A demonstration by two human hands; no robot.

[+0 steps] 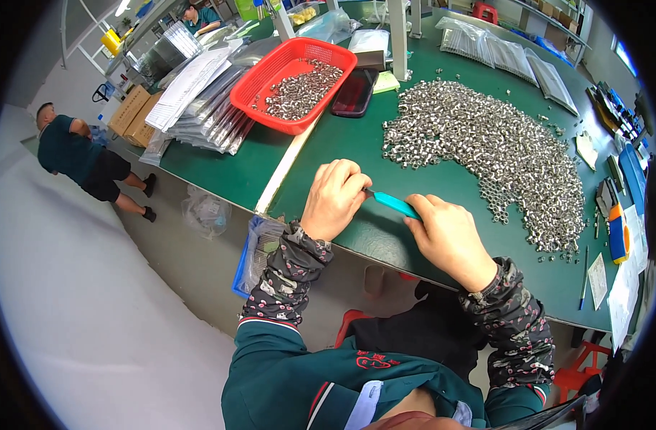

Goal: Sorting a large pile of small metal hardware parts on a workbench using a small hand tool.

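My right hand (446, 236) is closed round the rear end of a slim turquoise-handled tool (395, 203), held above the front edge of the green table. The tool slants up toward my left hand (335, 199), whose fingers are pinched at its dark tip. Whatever those fingers hold is hidden behind them. Beyond and to the right spreads a big heap of small shiny metal rings (478, 129) on the tabletop. A red plastic basket (293, 127) stands further off to the left, with more small metal pieces (303, 89) in it.
A dark phone (354, 93) lies beside the basket. Stacked bagged sheets (220, 118) fill the left. Clear bags (496, 46) lie along the far edge. Papers and a yellow-blue block (618, 233) sit at the right. A blue crate (243, 266) is below. Another person (81, 150) stands at left.
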